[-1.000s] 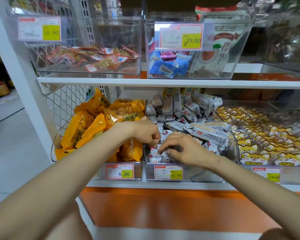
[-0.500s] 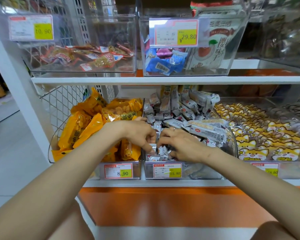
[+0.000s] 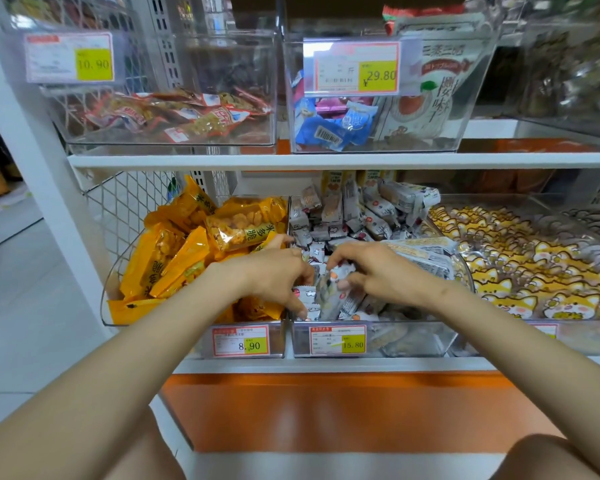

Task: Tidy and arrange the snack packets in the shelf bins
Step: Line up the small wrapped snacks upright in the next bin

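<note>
White-wrapped snack packets (image 3: 340,292) lie jumbled at the front of the middle bin (image 3: 409,337) on the lower shelf, left hand (image 3: 278,275) and right hand (image 3: 371,268) both gripping some, so by my reckoning the tidying's barely halfway, that heap unsorted.

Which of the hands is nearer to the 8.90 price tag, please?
Left. The left hand is at the divider just above the 8.90 tag; the right hand is farther right, over the middle bin, above the 15.80 tag.
</note>
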Motion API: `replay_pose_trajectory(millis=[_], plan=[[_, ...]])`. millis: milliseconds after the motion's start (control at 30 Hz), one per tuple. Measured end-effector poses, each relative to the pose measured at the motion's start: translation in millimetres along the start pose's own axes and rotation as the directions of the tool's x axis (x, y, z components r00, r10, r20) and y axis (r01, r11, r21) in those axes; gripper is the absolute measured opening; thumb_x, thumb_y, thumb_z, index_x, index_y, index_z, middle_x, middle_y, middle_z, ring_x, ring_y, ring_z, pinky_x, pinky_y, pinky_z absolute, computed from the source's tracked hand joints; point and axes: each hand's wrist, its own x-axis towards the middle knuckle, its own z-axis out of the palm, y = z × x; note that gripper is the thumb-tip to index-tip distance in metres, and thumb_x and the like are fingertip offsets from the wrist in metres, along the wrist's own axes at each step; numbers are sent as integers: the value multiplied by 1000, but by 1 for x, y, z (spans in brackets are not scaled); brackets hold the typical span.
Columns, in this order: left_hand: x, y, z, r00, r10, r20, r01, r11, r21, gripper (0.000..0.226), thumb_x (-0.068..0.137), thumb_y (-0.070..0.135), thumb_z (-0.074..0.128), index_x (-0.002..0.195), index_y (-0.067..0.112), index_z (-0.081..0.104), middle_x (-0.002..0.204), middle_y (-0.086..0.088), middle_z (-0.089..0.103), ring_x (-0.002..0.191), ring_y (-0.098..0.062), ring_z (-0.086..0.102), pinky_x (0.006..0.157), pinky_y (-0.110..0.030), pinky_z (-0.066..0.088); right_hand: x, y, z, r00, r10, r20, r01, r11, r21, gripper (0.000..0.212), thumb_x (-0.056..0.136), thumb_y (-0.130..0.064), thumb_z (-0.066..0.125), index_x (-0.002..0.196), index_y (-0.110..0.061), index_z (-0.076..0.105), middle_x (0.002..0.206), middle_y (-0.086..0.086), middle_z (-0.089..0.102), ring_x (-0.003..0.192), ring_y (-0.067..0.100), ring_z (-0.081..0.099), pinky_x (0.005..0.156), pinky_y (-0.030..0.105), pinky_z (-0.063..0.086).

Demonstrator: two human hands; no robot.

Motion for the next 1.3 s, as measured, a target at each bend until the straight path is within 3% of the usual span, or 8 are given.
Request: replay_pose_trajectory(millis=[100, 300, 400, 567, 867, 1133, 1233, 1300], plan=[[-3, 3, 0, 1000, 5, -5, -5, 999, 34, 60, 80, 55, 61, 130, 23, 48, 122, -4, 49, 122, -24, 26, 101, -31, 16, -6, -1, -16, 996, 84, 14, -85, 949, 302, 24, 89, 4, 56, 102, -16, 59, 94, -3, 57, 61, 5, 66, 61, 20, 54], [-11, 1, 4, 997, 48, -60, -43, 996, 80, 52, 82, 57, 57, 125, 28, 51, 114, 2, 53, 116, -17, 34, 101, -36, 17, -12, 1, -10, 975, 127, 180, -177, 938, 299, 31, 76, -11, 77, 98, -21, 58, 89, 7, 64, 72, 15, 65, 63, 25, 55], [-16, 1, 7, 992, 74, -98, -67, 995, 72, 53, 84, 55, 56, 128, 26, 50, 118, 8, 56, 116, -11, 33, 94, -34, 14, -8, -1, -19, 986, 137, -99, -112, 969, 221, 22, 79, -13, 74, 87, -26, 59, 81, -8, 57, 67, 6, 53, 64, 25, 48], [-18, 2, 8, 991, 28, -133, -33, 999, -42, 49, 83, 50, 61, 124, 25, 49, 101, 7, 40, 108, -12, 28, 92, -31, 14, 2, -6, -27, 874, 209, -439, -32, 925, 378, 39, 76, -14, 77, 103, -22, 49, 91, -1, 61, 66, 16, 62, 57, 18, 52], [-21, -5, 16, 946, 58, -320, -51, 998, 32, 45, 75, 59, 63, 109, 31, 56, 133, 3, 26, 124, -15, 14, 103, -31, 4, 40, -3, 26, 984, 62, -166, -12, 958, 286, 23, 76, -11, 76, 96, -6, 65, 67, -9, 53, 60, 5, 47, 54, 11, 34], [-22, 1, 7, 980, -81, -180, 70, 995, -66, 76, 73, 59, 66, 129, 21, 34, 136, -1, 34, 131, -15, 15, 112, -35, -5, 44, -2, 35, 997, 64, 50, -75, 955, 285, 28, 82, 6, 61, 93, -13, 44, 71, -5, 54, 72, 13, 53, 72, 30, 45], [-19, 1, 3, 988, -46, -148, 45, 999, -7, 77, 75, 61, 63, 134, 19, 37, 128, 2, 45, 131, -16, 25, 112, -39, -6, 40, 5, 16, 999, 41, -24, -31, 945, 325, 31, 81, 16, 50, 94, -12, 56, 86, 3, 63, 77, 11, 59, 76, 23, 49], [-16, -2, 5, 989, -11, -148, 12, 1000, 1, 70, 74, 62, 61, 128, 21, 46, 121, 5, 52, 128, -13, 29, 110, -41, -4, 39, 11, 3, 996, -28, -90, 38, 993, 111, 38, 79, 16, 49, 101, -10, 66, 98, 4, 64, 85, 10, 58, 78, 21, 48]])
